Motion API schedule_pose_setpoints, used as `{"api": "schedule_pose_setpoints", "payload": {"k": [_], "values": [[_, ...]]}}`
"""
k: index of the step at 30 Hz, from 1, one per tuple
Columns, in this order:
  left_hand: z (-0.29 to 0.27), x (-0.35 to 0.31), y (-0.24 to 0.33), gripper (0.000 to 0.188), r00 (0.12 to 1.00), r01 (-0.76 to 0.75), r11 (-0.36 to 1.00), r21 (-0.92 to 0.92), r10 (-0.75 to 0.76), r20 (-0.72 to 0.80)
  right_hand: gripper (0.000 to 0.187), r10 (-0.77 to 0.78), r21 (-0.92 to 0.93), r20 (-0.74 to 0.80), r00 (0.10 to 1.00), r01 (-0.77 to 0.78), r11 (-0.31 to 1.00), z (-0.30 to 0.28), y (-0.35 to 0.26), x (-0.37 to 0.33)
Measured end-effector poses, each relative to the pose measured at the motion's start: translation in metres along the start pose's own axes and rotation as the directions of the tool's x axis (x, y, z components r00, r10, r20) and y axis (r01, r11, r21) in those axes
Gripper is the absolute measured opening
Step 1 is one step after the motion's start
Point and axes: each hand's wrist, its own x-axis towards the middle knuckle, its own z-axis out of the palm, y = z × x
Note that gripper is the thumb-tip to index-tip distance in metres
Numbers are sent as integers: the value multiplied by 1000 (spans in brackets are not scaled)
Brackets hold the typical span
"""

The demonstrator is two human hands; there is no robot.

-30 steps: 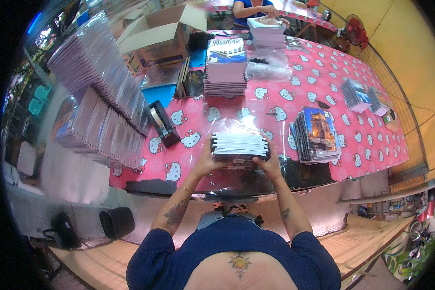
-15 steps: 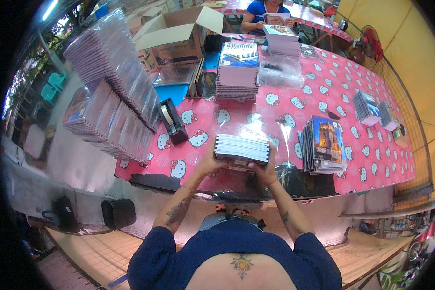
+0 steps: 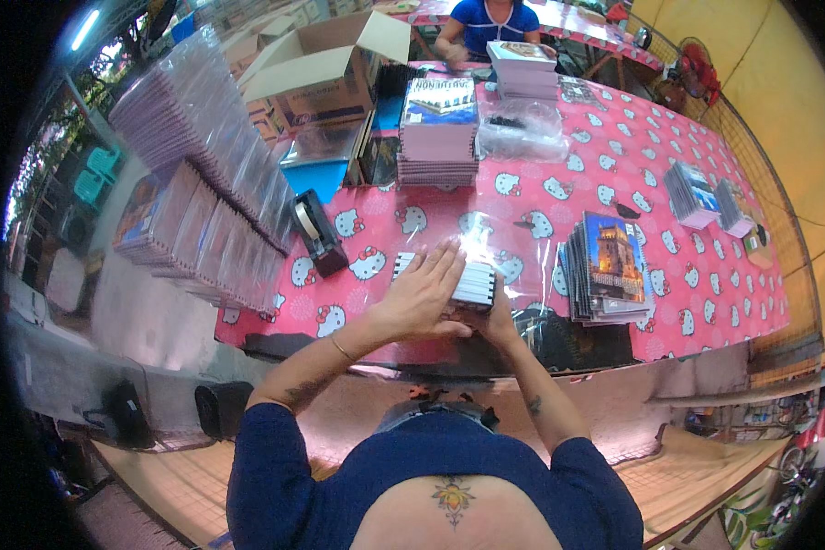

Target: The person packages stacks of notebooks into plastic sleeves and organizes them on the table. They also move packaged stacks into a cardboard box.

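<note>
A small stack of notebooks point(image 3: 476, 283) stands at the table's near edge, white page edges and dark bindings facing up. My left hand point(image 3: 422, 298) lies flat across its top, fingers stretched out. My right hand point(image 3: 497, 321) grips the stack's right side, its fingers partly hidden behind it. A clear plastic sheet point(image 3: 472, 229) spreads on the table just beyond. To the right is a pile of notebooks point(image 3: 614, 261) with a tower picture on the top cover. A black tape dispenser point(image 3: 321, 243) sits to the left.
Tall plastic-wrapped notebook stacks point(image 3: 192, 137) line the left side. Farther back are an open cardboard box point(image 3: 312, 92) and another notebook stack point(image 3: 437, 137). Small stacks point(image 3: 692, 197) stand at the right of the pink patterned table point(image 3: 706, 293). A person point(image 3: 495, 27) sits across, near a red fan point(image 3: 697, 69).
My left hand has moved from the stack's left side to lie over its top. My right hand stays at the right side. The person across has lowered the notebook held before.
</note>
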Motion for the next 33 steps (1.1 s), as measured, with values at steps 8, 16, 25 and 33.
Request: {"api": "schedule_pose_setpoints", "payload": {"k": [8, 16, 25, 33], "values": [[-8, 14, -36, 59, 997, -35, 998, 60, 30, 70, 89, -1, -102, 28, 1000, 4, 995, -5, 12, -6], [-25, -55, -128, 49, 698, 434, 621, -653, -690, -192, 104, 361, -916, 222, 906, 67, 395, -31, 63, 29], [87, -66, -96, 51, 601, 276, -161, -948, -740, 301, 63, 616, 445, 232, 753, -645, 621, -33, 42, 24], [142, -7, -92, 47, 659, 79, -607, -790, -563, 499, 62, 371, -404, 24, 928, -331, 853, -88, 79, 24]]}}
